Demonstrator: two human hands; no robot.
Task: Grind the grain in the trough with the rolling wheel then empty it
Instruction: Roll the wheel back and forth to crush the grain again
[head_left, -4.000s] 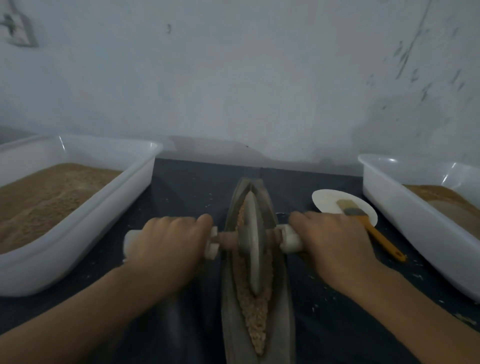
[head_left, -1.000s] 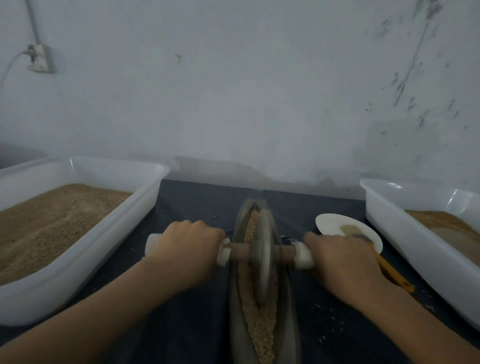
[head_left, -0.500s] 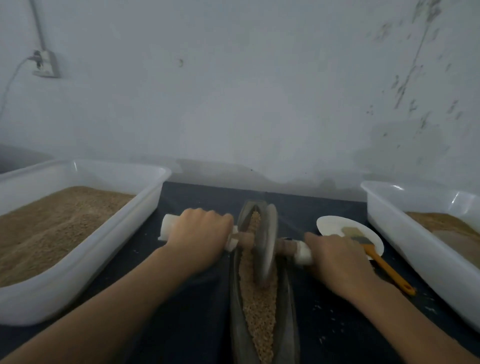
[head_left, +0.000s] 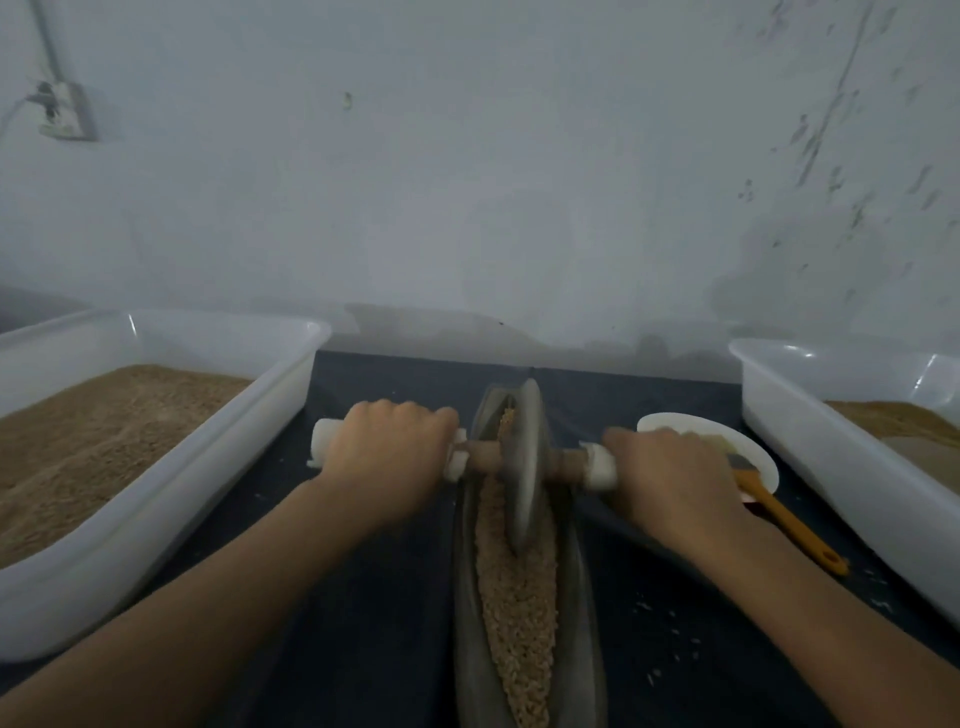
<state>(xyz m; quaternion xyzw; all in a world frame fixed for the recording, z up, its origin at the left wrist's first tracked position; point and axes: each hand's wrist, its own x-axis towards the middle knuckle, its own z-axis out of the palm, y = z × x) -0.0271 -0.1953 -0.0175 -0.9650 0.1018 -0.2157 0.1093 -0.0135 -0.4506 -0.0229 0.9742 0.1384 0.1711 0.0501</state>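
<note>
A narrow grey boat-shaped trough lies lengthwise on the dark table, filled with tan grain. A grey rolling wheel stands upright in it near the far end, on a wooden axle with white-wrapped handles. My left hand grips the left handle and my right hand grips the right handle. Both arms reach forward on either side of the trough.
A big white tub holding brown grain stands at the left. Another white tub with brown powder stands at the right. A white plate and an orange-handled brush lie beyond my right hand. Loose grains dot the table.
Over the last seconds the wheel has rolled away from me toward the trough's far end, with both hands still on the handles.
</note>
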